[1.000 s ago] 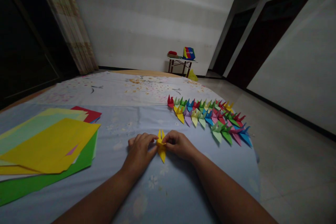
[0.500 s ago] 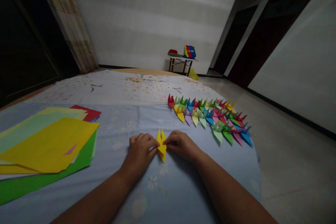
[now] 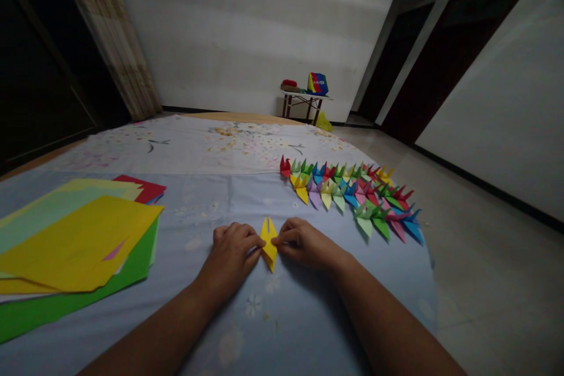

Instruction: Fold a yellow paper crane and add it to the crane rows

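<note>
A folded yellow origami paper (image 3: 269,249) lies on the blue part of the cloth, its two narrow points facing away from me and one wide point facing me. My left hand (image 3: 235,249) pinches its left edge between thumb and fingers. On the opposite edge, the thumb and fingertips of my right hand (image 3: 304,242) are closed on the same paper. Several finished paper cranes (image 3: 348,188) in many colours stand in rows to the right, beyond my right hand.
Coloured paper sheets (image 3: 88,241) are piled at the left. A floral tablecloth (image 3: 198,150) covers the round table. By the far wall, a small side table (image 3: 304,96) bears a colourful box (image 3: 317,84), with a yellow bag (image 3: 324,122) beside it on the floor.
Both hands keep their pinch on the yellow paper, which looks much the same. The whole view has shifted slightly.
</note>
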